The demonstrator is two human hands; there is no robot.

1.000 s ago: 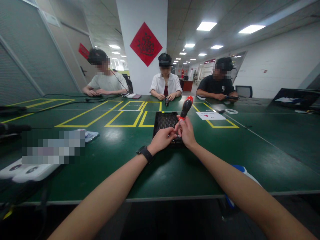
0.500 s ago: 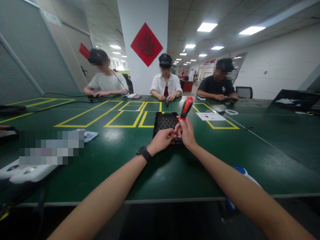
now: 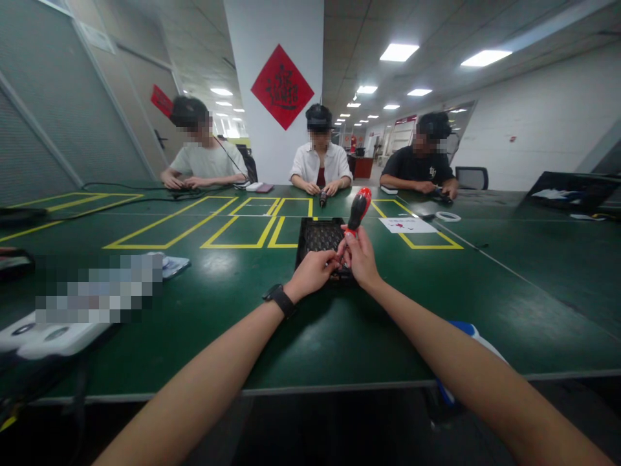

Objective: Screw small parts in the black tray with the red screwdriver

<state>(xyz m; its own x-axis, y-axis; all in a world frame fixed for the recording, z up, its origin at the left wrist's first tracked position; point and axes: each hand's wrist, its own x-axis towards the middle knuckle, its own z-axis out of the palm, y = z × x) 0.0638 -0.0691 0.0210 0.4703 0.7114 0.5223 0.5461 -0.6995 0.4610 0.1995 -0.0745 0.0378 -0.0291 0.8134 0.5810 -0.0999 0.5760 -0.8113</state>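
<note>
A screwdriver (image 3: pixel 360 208) with a red and black handle stands tilted up in my right hand (image 3: pixel 363 260), whose fingers are closed around its lower part. Its tip is hidden behind my fingers. Close against it, my left hand (image 3: pixel 312 272) has thumb and forefinger pinched together. Whatever lies in that pinch is too small to name. Both hands are over the near part of a black case (image 3: pixel 305 234) with a patterned inside, which lies on the green table (image 3: pixel 204 349). A black watch (image 3: pixel 280 299) is on my left wrist.
Across the table sit three people, their hands on small objects. Paper with a red mark (image 3: pixel 407 225) and a white tape ring (image 3: pixel 447 217) lie to the right. A white power strip (image 3: pixel 63 340) is at left. Something blue and white (image 3: pixel 466 329) sits beyond my right forearm.
The screwdriver has turned in my right hand, so more of its handle's black side shows. My left hand keeps its pinch. At far right, a person's hands have shifted slightly.
</note>
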